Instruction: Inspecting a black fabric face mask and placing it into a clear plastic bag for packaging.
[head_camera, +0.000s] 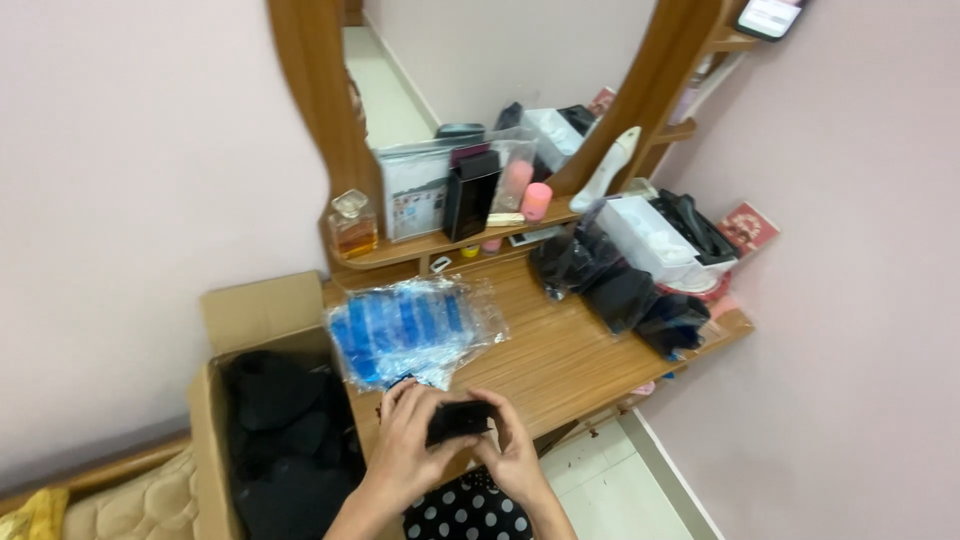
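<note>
**Small black item held in both hands at the near table edge**

Gripped from both sides: a small black item, soft-looking, kind too dark to tell, held low over the near edge of the wooden table. Left hand closed around its left end, fingers curled over the top; right hand closed on its right end, thumb pressing from the near side. Judged as the handling step, mid-fold or mid-adjustment, with nothing yet set down.

Just beyond the hands, touching or nearly so: a stack of clear plastic bags with blue contents, spread loosely on the table. To the left and near, an open cardboard box full of black pieces. Far right on the table, a heap of black items in clear bags beside a white box. On the far shelf under the mirror: a perfume bottle, a black upright case, a pink cylinder.

Next move, by judgement: calling for a steady two-handed hold, then one hand freed to reach an empty bag, without knocking the slippery stack.
</note>
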